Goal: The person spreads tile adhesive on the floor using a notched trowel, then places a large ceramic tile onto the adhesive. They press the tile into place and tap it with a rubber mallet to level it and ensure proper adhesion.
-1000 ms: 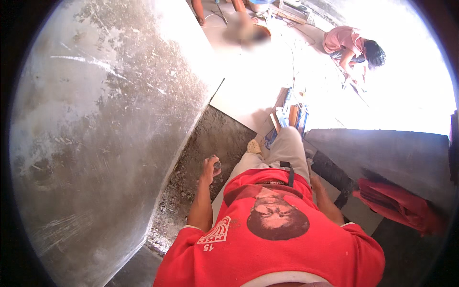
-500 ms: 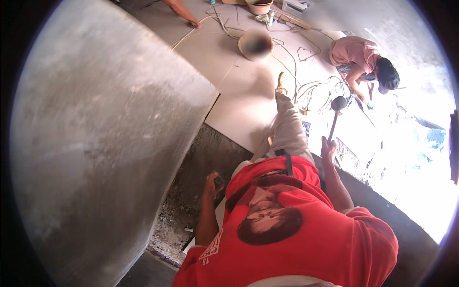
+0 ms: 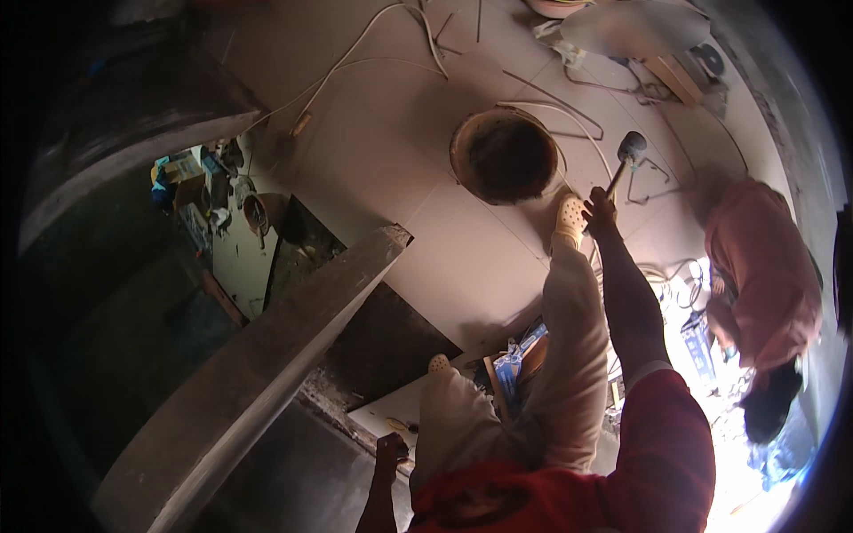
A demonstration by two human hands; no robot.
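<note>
My right hand (image 3: 601,211) is wrapped round the handle of a rubber mallet (image 3: 632,145), whose dark head points up and away from me. The arm stretches forward beside my leg and clog-covered foot (image 3: 570,218). A round bucket (image 3: 456,153) with a dark inside stands on the tiled floor (image 3: 418,169), left of the mallet. Down by my left knee is my left hand (image 3: 390,449), its fingers curled closed. Shadow hides what it holds, if anything.
A narrow wall end (image 3: 284,346) juts in at left, with a dark untiled patch (image 3: 391,342) beside it. A co-worker in pink (image 3: 764,266) crouches at right. Cables (image 3: 355,40) and bent rods (image 3: 555,102) lie ahead. An open box (image 3: 511,369) sits between my legs.
My view has swung left and forward, so the bucket looks nearer. My right arm now reaches out ahead with the mallet. The other person's hand at upper left is out of sight.
</note>
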